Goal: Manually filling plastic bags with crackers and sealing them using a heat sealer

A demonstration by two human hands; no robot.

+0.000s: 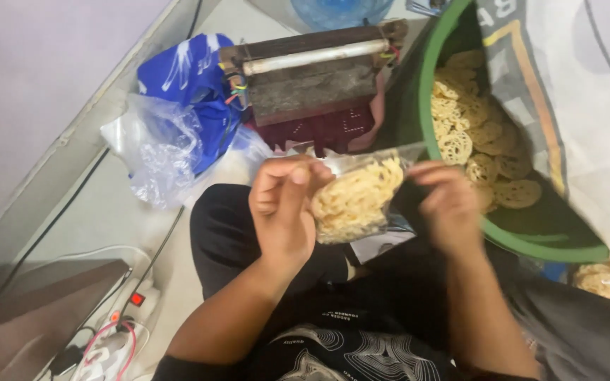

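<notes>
Both hands grip a clear bag of crackers above the lap: the left hand clamps its left edge, the right hand pinches its top right corner. A green tub of crackers sits just beside the right hand.

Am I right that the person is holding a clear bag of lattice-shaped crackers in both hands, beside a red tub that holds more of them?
Not quite: the tub is green, not red. The head view shows both hands, left and right, holding the clear bag of crackers beside it.
</notes>
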